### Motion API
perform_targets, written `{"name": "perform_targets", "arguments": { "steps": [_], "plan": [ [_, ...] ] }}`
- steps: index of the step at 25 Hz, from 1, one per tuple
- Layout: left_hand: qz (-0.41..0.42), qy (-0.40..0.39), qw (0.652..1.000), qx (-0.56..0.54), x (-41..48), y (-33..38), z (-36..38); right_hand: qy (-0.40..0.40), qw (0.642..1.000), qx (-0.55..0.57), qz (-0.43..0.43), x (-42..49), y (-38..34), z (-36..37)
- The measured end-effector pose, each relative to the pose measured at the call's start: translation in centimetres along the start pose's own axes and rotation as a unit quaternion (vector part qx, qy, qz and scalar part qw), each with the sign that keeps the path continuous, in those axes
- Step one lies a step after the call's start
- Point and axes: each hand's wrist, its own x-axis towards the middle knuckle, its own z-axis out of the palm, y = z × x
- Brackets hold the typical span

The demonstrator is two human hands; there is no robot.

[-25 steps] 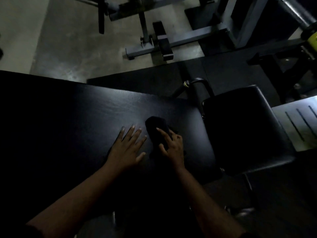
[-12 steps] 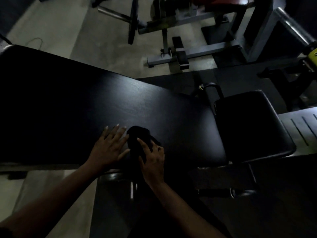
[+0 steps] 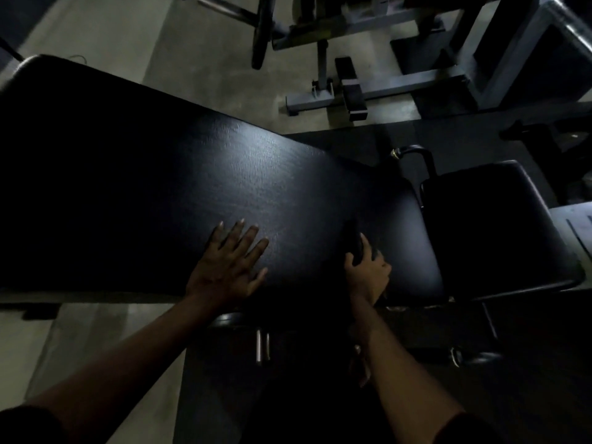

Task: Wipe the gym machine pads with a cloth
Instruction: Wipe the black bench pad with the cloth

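A long black bench pad (image 3: 198, 174) runs from the upper left to the centre right of the head view. My left hand (image 3: 227, 264) lies flat on its near edge with fingers spread and straight. A dark cloth (image 3: 352, 238), hard to tell from the pad in the dim light, sits on the pad near its right end. My right hand (image 3: 368, 270) holds it, fingers curled over the cloth and pressing it onto the pad. A smaller black seat pad (image 3: 499, 229) adjoins the bench on the right.
A curved metal handle (image 3: 413, 152) rises between the two pads. Grey machine frames (image 3: 368, 94) and a weight plate (image 3: 261, 30) stand on the concrete floor behind. Chrome posts (image 3: 262, 346) show under the bench's near edge.
My right hand has slid the cloth rightward along the pad, away from my left hand, toward the seat end. My left hand stays flat on the pad. The view has shifted left.
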Motion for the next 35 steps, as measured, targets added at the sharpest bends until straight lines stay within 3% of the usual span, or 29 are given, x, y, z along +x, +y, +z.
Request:
{"name": "perform_targets", "arguments": {
  "steps": [5,9,13,16,20,23,28,30,33,35],
  "plan": [
    [-0.009,0.037,0.999,-0.014,-0.1,0.3,0.0,0.077,0.990,0.017,-0.120,-6.2,-4.9,0.8],
    [-0.009,0.040,0.999,-0.034,0.0,0.0,-0.7,-0.055,0.971,0.016,-0.233,-10.7,-7.6,-0.7],
    [-0.072,0.147,0.967,-0.193,-2.3,2.3,-2.0,-0.108,0.925,-0.037,-0.361,-7.5,-6.2,-3.1],
    [-0.265,0.199,0.893,-0.304,-5.0,8.0,-3.8,-0.134,0.900,-0.059,-0.410,-3.0,-5.8,-4.4],
    [-0.530,0.232,0.720,-0.383,-3.1,15.2,-4.5,-0.172,0.888,-0.036,-0.425,3.5,-5.8,-5.8],
    [-0.646,0.277,0.574,-0.419,0.7,18.6,-4.6,-0.170,0.867,-0.027,-0.467,8.6,-5.7,-6.5],
    [-0.730,0.346,0.396,-0.436,5.7,18.0,-2.9,-0.149,0.847,0.002,-0.511,15.8,-8.5,-6.2],
    [-0.733,0.389,0.362,-0.424,6.9,16.9,-1.6,-0.156,0.846,0.013,-0.509,18.1,-9.9,-4.5],
    [-0.733,0.456,0.360,-0.354,8.5,16.7,0.5,-0.188,0.868,-0.016,-0.459,19.9,-10.2,0.0],
    [-0.728,0.479,0.368,-0.324,8.8,16.8,2.1,-0.165,0.902,-0.028,-0.399,19.3,-9.6,2.2]
  ]
}}
